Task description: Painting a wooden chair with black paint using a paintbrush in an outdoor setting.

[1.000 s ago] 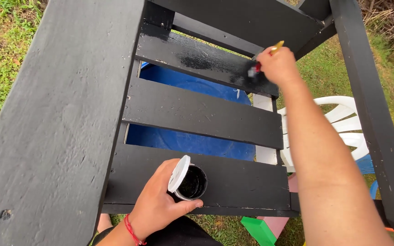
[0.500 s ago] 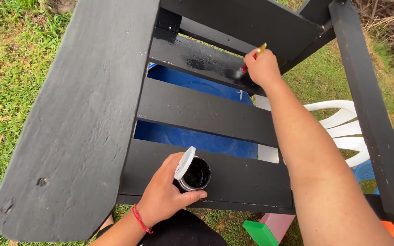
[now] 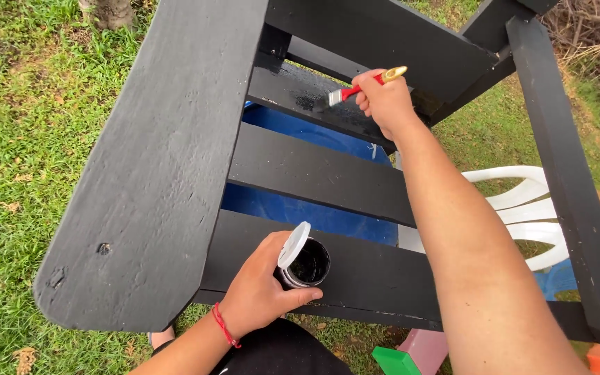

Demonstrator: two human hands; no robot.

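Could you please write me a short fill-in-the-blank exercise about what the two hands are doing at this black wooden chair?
1. The right hand holds a paintbrush with a ____ handle.
2. The left hand grips a small can of ____ paint resting on a seat slat.
3. The left wrist wears a thin red ____.
4. The chair stands on ____.

Missing words: red; black; bracelet; grass

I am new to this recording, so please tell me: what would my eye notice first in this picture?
First, the big black wooden chair filling the frame, standing on green grass. At top centre, the right hand holds a red-handled paintbrush against a rear seat slat. Low in the middle, the left hand grips a small open can of black paint on the front slat.
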